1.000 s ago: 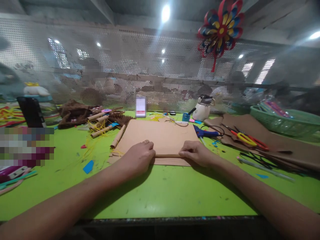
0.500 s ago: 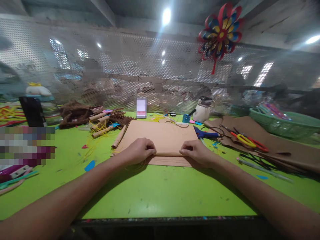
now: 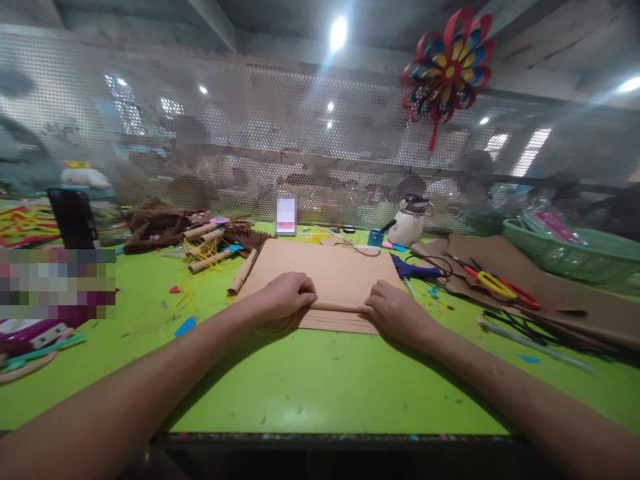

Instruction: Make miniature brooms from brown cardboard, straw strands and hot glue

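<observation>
A stack of tan kraft paper (image 3: 325, 267) lies on the green table in front of me. The top sheet's near edge is curled into a thin roll (image 3: 337, 307). My left hand (image 3: 287, 297) is closed on the roll's left end, thumb and fingers pinched together. At the right end, my right hand (image 3: 397, 308) has its fingers curled over the roll. Several lower sheets (image 3: 340, 322) show their edges just below the roll. The ends of the roll are hidden under my hands.
Finished paper tubes (image 3: 205, 260) with yellow string lie at left. Beyond the paper's right side are a blue glue gun (image 3: 417, 269), scissors (image 3: 493, 283), brown paper (image 3: 540, 267) and a green basket (image 3: 565, 253). A lit phone (image 3: 286, 215) stands at the back.
My right hand's fingers have shifted from a pinch with the thumb in front to lying over the roll. The left hand keeps its grip. The view has shifted slightly.
</observation>
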Action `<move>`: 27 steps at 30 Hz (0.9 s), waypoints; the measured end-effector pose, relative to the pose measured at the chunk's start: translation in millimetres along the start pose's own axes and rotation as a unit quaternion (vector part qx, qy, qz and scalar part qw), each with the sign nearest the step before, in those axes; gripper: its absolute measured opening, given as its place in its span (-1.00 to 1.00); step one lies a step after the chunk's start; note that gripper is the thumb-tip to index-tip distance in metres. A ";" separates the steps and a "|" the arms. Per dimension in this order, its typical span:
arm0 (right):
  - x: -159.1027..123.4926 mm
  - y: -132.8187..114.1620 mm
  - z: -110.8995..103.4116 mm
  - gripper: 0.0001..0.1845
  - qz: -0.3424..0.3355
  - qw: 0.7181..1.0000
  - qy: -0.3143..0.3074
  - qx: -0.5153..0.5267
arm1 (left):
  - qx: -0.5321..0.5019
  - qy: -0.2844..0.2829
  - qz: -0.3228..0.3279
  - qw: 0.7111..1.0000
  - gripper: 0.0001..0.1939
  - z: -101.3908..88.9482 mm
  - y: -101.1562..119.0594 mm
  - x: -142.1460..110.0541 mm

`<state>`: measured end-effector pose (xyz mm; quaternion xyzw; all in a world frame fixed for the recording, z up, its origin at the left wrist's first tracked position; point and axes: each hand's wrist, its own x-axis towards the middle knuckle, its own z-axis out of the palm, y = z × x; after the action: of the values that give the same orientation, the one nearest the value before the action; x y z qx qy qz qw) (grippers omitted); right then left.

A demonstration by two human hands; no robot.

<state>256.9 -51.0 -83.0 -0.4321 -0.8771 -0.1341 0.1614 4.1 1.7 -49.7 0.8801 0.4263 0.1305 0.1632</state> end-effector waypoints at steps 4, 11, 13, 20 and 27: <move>-1.9 0.3 -4.4 -0.66 -0.005 0.998 -0.008 0.061 | 0.016 0.008 -0.001 1.000 -0.80 1.9 0.4 -0.8; 0.2 7.0 -5.8 -0.64 0.003 0.992 -0.009 0.123 | 0.178 0.095 0.112 0.973 -0.76 6.3 15.0 -12.9; 1.2 8.3 -5.3 -0.63 0.000 0.993 -0.009 0.122 | 0.233 0.099 0.147 0.956 -0.74 7.5 18.1 -16.0; 0.3 8.5 -5.3 -0.68 0.025 0.990 0.005 0.138 | 0.271 0.087 0.162 0.945 -0.74 12.2 11.3 -10.5; -2.4 10.8 -1.1 -0.72 0.023 0.986 0.042 0.157 | 0.263 0.090 0.177 0.944 -0.77 13.9 7.1 -7.5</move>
<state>267.2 -46.8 -81.9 -0.4150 -0.8698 -0.0086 0.2668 9.7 -10.9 -60.2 0.9376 0.2958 0.1191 -0.1388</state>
